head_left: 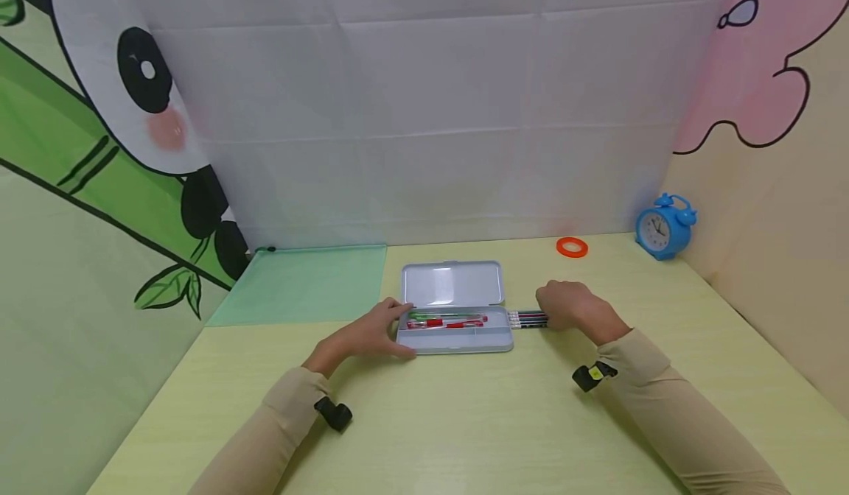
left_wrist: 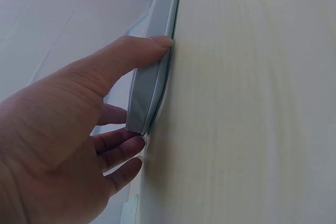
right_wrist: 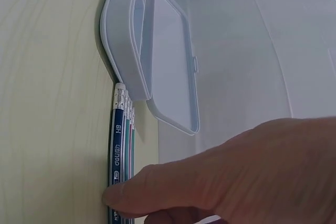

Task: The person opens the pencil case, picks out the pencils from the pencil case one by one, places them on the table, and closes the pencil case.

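An open pale grey pencil case (head_left: 455, 340) lies in the middle of the table, its lid (head_left: 452, 283) folded back toward the wall. Red pens (head_left: 446, 324) and a green one (head_left: 434, 315) lie in its back compartment. My left hand (head_left: 374, 331) holds the case by its left end, the thumb (left_wrist: 149, 48) on the front edge and the fingers at the end and behind. Just past the right end, my right hand (head_left: 575, 309) grips several pencils (head_left: 528, 319) lying side by side. Their white eraser ends (right_wrist: 121, 86) point at the case, and the thumb lies across their barrels.
A light green mat (head_left: 308, 285) lies at the back left. At the back right are an orange ring (head_left: 572, 247), like a roll of tape, and a blue alarm clock (head_left: 665, 226) near the side wall. White sheeting (head_left: 431, 127) hangs behind the table.
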### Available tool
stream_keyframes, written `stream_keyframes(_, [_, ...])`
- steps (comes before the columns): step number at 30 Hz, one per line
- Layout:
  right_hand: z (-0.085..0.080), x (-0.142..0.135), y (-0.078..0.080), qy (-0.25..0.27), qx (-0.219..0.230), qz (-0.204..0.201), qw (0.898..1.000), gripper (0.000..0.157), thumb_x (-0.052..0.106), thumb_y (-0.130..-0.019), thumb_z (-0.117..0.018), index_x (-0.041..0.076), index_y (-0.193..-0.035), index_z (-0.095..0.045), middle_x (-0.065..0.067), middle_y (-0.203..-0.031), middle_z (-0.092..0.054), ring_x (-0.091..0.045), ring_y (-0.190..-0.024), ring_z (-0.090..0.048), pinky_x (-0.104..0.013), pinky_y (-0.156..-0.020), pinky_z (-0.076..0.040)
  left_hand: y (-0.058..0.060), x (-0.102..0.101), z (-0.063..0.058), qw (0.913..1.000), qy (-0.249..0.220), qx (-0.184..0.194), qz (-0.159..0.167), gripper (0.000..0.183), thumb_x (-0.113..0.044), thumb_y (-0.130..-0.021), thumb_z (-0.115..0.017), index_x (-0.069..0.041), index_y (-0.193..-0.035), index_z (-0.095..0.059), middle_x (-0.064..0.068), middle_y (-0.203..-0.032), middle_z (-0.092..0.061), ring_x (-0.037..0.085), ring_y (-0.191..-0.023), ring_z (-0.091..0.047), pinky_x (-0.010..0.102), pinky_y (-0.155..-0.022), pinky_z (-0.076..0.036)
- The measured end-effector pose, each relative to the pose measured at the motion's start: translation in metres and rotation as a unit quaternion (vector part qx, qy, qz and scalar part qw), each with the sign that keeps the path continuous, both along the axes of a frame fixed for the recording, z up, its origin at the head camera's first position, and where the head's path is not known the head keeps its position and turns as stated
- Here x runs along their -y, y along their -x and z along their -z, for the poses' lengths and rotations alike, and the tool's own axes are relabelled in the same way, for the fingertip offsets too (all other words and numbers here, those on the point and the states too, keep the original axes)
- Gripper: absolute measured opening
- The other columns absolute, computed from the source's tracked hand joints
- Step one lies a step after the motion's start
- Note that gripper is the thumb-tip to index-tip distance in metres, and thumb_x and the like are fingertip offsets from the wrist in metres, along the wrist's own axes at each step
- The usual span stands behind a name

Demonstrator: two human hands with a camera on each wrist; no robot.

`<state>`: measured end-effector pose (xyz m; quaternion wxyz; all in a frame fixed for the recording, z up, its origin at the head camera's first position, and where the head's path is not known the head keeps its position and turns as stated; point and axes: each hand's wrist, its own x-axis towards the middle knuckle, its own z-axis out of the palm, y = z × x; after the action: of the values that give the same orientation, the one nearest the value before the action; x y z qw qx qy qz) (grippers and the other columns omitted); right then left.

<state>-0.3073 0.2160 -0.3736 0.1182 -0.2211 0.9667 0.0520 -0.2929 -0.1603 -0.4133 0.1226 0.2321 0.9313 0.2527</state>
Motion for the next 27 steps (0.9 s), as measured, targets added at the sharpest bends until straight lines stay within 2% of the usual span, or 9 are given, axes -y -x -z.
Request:
stream_keyframes(9, [0.001, 0.001, -0.003, 0.032, 0.031, -0.007, 0.999, 0.008, 0.009, -0.088, -0.073, 0.006, -0.086, -0.065, -0.002, -0.071, -0.054, -0.017, -0.063, -0.048, -0.029, -0.058, -0.039, -0.002, 0.001, -0.005, 0.9999, 0.015, -0.002, 0.007, 0.102, -0.048, -0.076, -0.085, -0.007, -0.155, -0.035, 0.009, -0.134, -0.045, 0.023, -0.120, -0.044, 0.044, -0.103, -0.043])
stream_keyframes(14, [0.001, 0.000, -0.004, 0.050, 0.041, 0.003, 0.998, 0.008, 0.009, -0.088, -0.072, 0.008, -0.084, -0.065, -0.002, -0.073, -0.055, -0.017, -0.064, -0.049, -0.029, -0.059, -0.039, 0.001, 0.007, -0.005, 1.0000, 0.002, -0.001, 0.006, 0.101, -0.051, -0.079, -0.082, -0.006, -0.156, -0.033, 0.008, -0.136, -0.050, 0.024, -0.123, -0.049, 0.046, -0.104, -0.042])
stream_keyframes(18, [0.003, -0.003, -0.003, 0.075, 0.040, 0.006, 0.996, 0.008, 0.011, -0.088, -0.071, 0.009, -0.083, -0.066, -0.001, -0.074, -0.056, -0.017, -0.065, -0.050, -0.030, -0.060, -0.041, 0.003, 0.011, -0.005, 0.9997, -0.025, 0.007, 0.001, 0.083, -0.049, -0.087, -0.075, -0.007, -0.150, -0.041, 0.007, -0.133, -0.053, 0.024, -0.122, -0.050, 0.046, -0.104, -0.042])
stream_keyframes(22, [0.004, -0.005, -0.002, 0.093, 0.027, -0.010, 0.995, 0.010, 0.016, -0.090, -0.071, 0.011, -0.083, -0.067, 0.000, -0.075, -0.056, -0.018, -0.068, -0.050, -0.030, -0.063, -0.043, 0.004, 0.012, -0.008, 0.9987, -0.049, 0.012, -0.006, 0.058, -0.041, -0.096, -0.067, -0.007, -0.138, -0.046, 0.008, -0.127, -0.055, 0.024, -0.117, -0.053, 0.045, -0.101, -0.044])
stream_keyframes(27, [0.005, -0.007, 0.000, 0.121, 0.017, -0.031, 0.992, 0.014, 0.017, -0.090, -0.070, 0.014, -0.077, -0.066, 0.002, -0.070, -0.054, -0.015, -0.064, -0.048, -0.029, -0.059, -0.040, 0.005, 0.012, -0.012, 0.9987, -0.046, 0.004, -0.023, 0.035, -0.033, -0.104, -0.055, -0.007, -0.126, -0.047, 0.007, -0.121, -0.056, 0.024, -0.113, -0.055, 0.042, -0.095, -0.048])
